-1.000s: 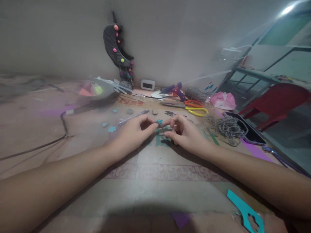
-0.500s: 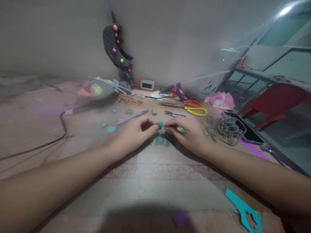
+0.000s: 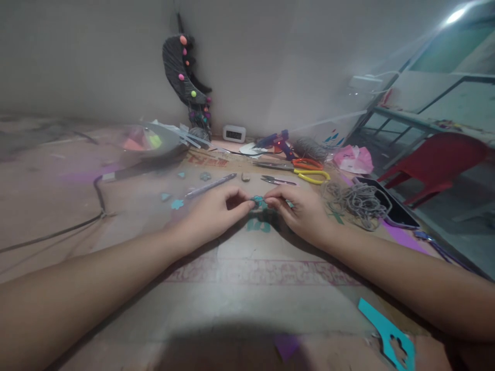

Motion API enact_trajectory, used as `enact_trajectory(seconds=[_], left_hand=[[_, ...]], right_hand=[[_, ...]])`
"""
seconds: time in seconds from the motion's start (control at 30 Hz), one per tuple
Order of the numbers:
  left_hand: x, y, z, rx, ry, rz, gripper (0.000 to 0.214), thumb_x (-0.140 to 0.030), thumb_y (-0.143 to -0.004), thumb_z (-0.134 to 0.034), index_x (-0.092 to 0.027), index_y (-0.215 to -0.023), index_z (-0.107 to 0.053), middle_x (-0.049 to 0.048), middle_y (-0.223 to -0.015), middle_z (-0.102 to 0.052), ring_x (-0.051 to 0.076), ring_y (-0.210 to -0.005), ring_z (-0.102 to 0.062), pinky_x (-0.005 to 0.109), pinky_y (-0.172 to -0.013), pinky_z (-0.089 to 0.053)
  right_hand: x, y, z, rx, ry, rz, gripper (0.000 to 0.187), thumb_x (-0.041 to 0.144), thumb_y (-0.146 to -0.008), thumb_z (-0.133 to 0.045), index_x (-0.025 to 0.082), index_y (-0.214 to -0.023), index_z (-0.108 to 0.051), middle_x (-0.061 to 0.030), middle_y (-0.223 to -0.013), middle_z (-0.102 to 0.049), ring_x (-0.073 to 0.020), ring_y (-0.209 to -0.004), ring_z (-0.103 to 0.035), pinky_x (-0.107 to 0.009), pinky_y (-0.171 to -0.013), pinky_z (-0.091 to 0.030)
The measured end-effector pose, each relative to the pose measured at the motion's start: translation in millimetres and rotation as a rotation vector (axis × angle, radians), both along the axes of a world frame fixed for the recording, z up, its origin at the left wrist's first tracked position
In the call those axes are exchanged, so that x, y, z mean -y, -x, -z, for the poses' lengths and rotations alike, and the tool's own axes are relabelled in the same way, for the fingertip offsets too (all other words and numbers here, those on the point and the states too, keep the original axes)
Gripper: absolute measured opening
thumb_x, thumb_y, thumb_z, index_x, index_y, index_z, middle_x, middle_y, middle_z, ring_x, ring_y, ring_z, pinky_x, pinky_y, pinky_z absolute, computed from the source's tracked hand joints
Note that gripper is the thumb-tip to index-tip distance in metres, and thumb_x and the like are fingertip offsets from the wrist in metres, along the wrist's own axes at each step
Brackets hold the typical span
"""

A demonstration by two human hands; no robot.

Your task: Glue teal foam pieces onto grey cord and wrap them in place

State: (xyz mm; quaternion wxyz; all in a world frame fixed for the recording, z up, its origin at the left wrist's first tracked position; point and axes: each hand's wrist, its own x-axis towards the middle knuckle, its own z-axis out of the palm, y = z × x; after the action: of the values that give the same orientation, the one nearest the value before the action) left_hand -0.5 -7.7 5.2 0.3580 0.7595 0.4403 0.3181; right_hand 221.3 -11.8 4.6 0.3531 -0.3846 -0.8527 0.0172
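A small teal craft piece (image 3: 258,200) sits between my two hands over the cardboard work surface (image 3: 247,288). My left hand (image 3: 214,214) pinches its left side with thumb and forefinger. My right hand (image 3: 299,208) pinches its right side, fingers curled and pressed together. Both forearms stretch forward from the bottom corners. The piece is too small to make out its shape.
Loose teal cutouts (image 3: 177,204) and a pen (image 3: 211,185) lie left of the hands. Orange and yellow scissors (image 3: 309,170), a glue gun (image 3: 275,141), grey cord (image 3: 358,202), a clear bowl (image 3: 149,141) and a teal foam offcut (image 3: 389,335) surround them. A red chair (image 3: 436,159) stands at right.
My right hand turned palm-down and closed in on the teal piece from the right. The left hand kept its pinch and barely moved.
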Motion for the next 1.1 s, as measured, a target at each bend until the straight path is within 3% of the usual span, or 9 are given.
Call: enact_trajectory(seconds=[0.13,0.5,0.8,1.1], left_hand=[[-0.3,0.2,-0.2,-0.006,-0.005,0.020,0.023,-0.040,-0.092,-0.059,-0.020,-0.088,-0.070,0.0015,-0.088,-0.073,0.021,-0.083,-0.064,0.032,-0.076,-0.045],[-2.9,0.6,1.9,0.050,0.049,0.056,0.021,-0.036,-0.092,-0.061,-0.023,-0.096,-0.077,0.0002,-0.092,-0.078,0.021,-0.086,-0.070,0.031,-0.080,-0.053],[0.6,-1.6,2.1,0.157,0.062,0.042,0.026,-0.040,-0.088,-0.070,-0.022,-0.104,-0.078,0.0040,-0.103,-0.080,0.023,-0.094,-0.072,0.034,-0.086,-0.056],[3.1,-1.3,0.2,0.010,-0.099,0.007,0.024,-0.042,-0.091,-0.066,-0.025,-0.100,-0.078,0.0022,-0.101,-0.079,0.024,-0.093,-0.070,0.034,-0.082,-0.052]], right_hand=[[-0.4,0.9,-0.6,-0.029,0.004,-0.003,0.016,0.020,-0.096,-0.061,0.018,-0.087,-0.074,-0.0050,-0.079,-0.077,-0.0158,-0.070,-0.067,-0.026,-0.065,-0.048],[1.5,8.1,-2.6,-0.146,0.248,0.011,0.018,0.026,-0.094,-0.061,0.020,-0.082,-0.073,-0.0011,-0.071,-0.073,-0.0136,-0.062,-0.063,-0.027,-0.062,-0.048],[0.4,10.9,-4.9,-0.137,0.218,0.054,0.019,0.025,-0.092,-0.062,0.019,-0.078,-0.072,0.0002,-0.063,-0.068,-0.0124,-0.058,-0.059,-0.025,-0.058,-0.043],[1.5,14.8,-4.4,-0.125,0.198,0.045,0.018,0.025,-0.092,-0.062,0.019,-0.080,-0.074,-0.0012,-0.071,-0.073,-0.0137,-0.064,-0.062,-0.025,-0.062,-0.045]])
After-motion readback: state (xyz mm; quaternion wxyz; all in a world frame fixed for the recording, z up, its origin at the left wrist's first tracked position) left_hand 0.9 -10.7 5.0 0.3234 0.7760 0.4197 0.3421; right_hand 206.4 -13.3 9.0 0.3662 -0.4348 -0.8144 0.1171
